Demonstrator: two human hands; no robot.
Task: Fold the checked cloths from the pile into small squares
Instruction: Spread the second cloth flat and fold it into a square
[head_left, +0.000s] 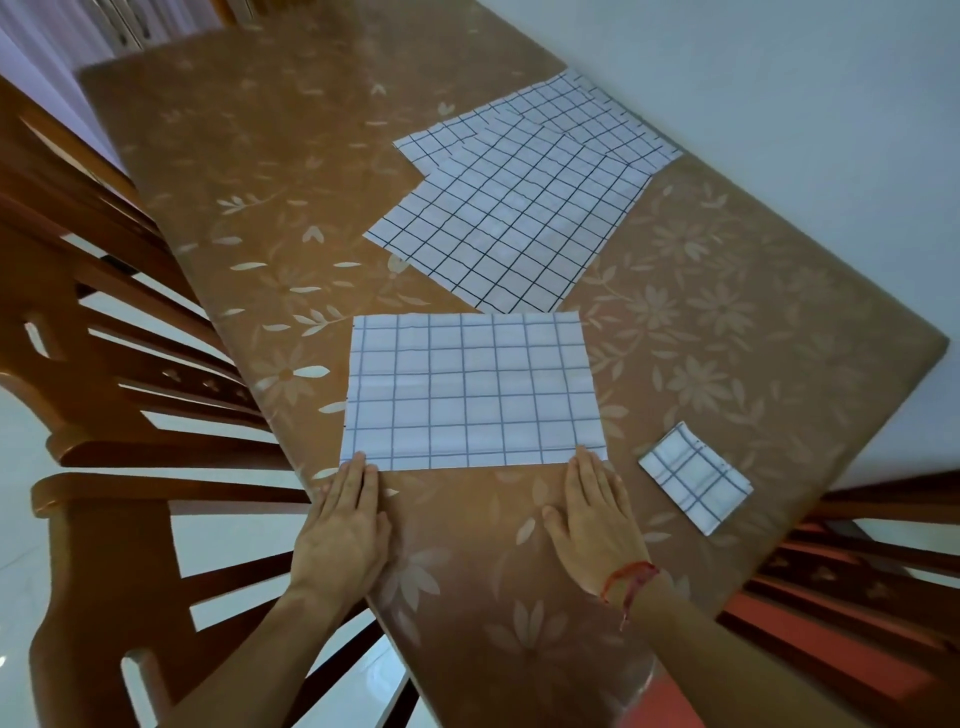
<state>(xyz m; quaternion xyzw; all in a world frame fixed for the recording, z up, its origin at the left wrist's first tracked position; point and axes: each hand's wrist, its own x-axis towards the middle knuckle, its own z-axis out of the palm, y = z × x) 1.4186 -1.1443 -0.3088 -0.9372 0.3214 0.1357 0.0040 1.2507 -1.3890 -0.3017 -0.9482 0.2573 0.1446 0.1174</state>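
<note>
Checked cloth (470, 392): one, flat on the table (234, 156).
Our left hand (345, 525) and right hand (595, 514) lie straight-fingered on its near edge; one folded square (693, 475) right of it; one pile (519, 208) beyond it.

Home dining room — table (727, 322), chairs (130, 364).

One head-worn wide-angle camera is looking forward and steeply down from over the table's (249, 171) near edge, sitting close above it; the cloth (470, 389) is lying mid-frame, the left chair (104, 364) and right chair (857, 571) are showing at the sides.
</note>
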